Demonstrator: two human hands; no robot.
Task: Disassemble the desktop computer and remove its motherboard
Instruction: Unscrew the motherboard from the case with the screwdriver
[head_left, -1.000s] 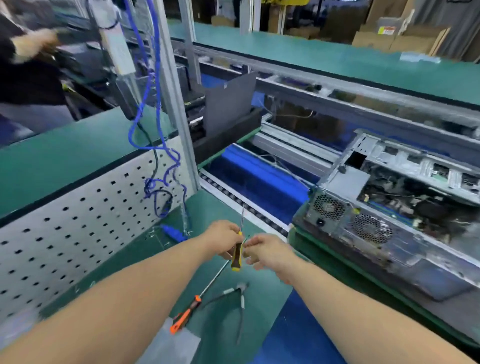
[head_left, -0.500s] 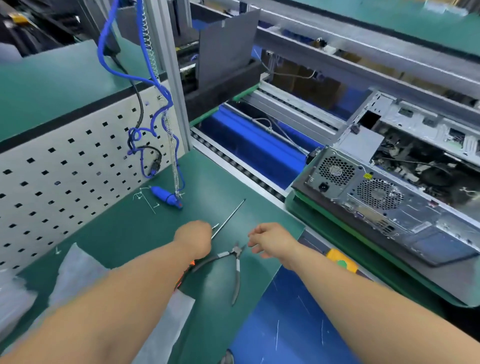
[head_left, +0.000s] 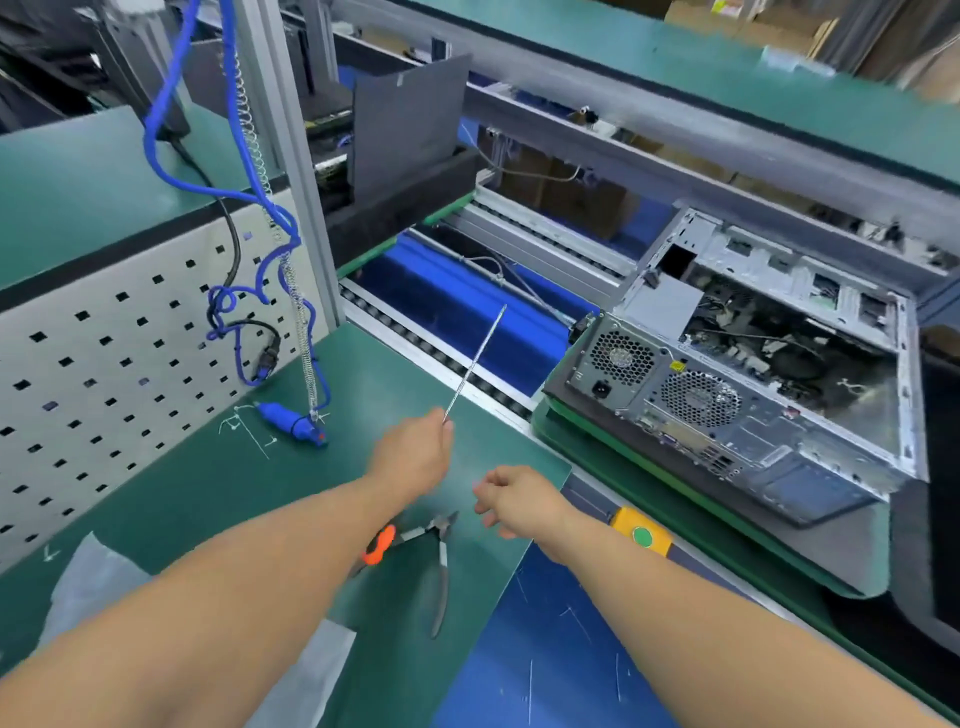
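The desktop computer case (head_left: 727, 415) lies on its side on a green-edged pallet (head_left: 691, 525) at the right. Its side is off, so cables and the motherboard area (head_left: 779, 353) show, and its rear fans face me. My left hand (head_left: 410, 457) grips a long screwdriver (head_left: 475, 364) over the green mat. The thin shaft points up and right toward the conveyor, and the orange handle end (head_left: 379, 543) sticks out below my wrist. My right hand (head_left: 514, 501) hovers just right of it with fingers loosely curled, holding nothing, a short way left of the case.
Grey-handled pliers (head_left: 439, 571) lie on the green mat (head_left: 208, 493) below my hands. A yellow box with a green button (head_left: 641, 535) sits at the bench edge. A blue tool on a coiled hose (head_left: 291, 421) rests by the white pegboard (head_left: 104, 374). The blue conveyor (head_left: 457, 312) runs behind.
My left hand went down to the mat and has come up with the long screwdriver, shaft raised. My right hand has drawn back from the tool. The view tilted down and right.
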